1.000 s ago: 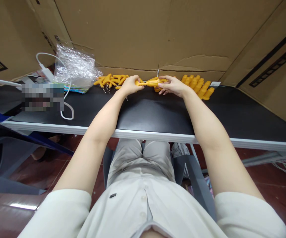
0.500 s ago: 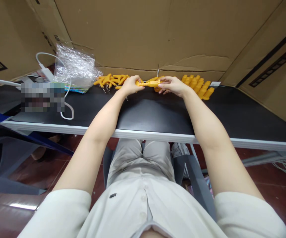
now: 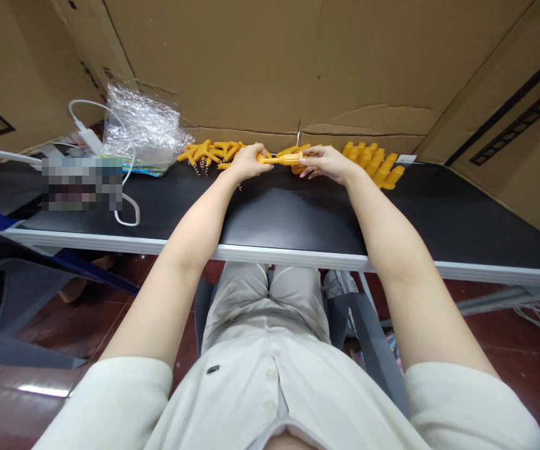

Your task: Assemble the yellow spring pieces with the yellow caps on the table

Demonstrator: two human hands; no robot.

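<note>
Between my hands, level above the black table, is a yellow plastic corkscrew [image 3: 289,159] with a ribbed, sleeve-like part at its right. My left hand [image 3: 251,161] is closed on its left end, and the fingers of my right hand [image 3: 322,164] pinch its right end. Left of my left hand lies a heap of yellow corkscrews [image 3: 204,151] with bare metal spirals. More yellow pieces [image 3: 298,169] lie partly hidden behind my right hand. Beyond that hand, several yellow corkscrew pieces [image 3: 374,162] lie side by side in a row.
Clear bubble wrap [image 3: 141,125] stands at the back left over colourful flat packets. A white cable [image 3: 132,209] loops near a blurred patch on the table. Cardboard walls [image 3: 270,69] close off the back and sides. The table's metal edge [image 3: 289,255] runs before my lap.
</note>
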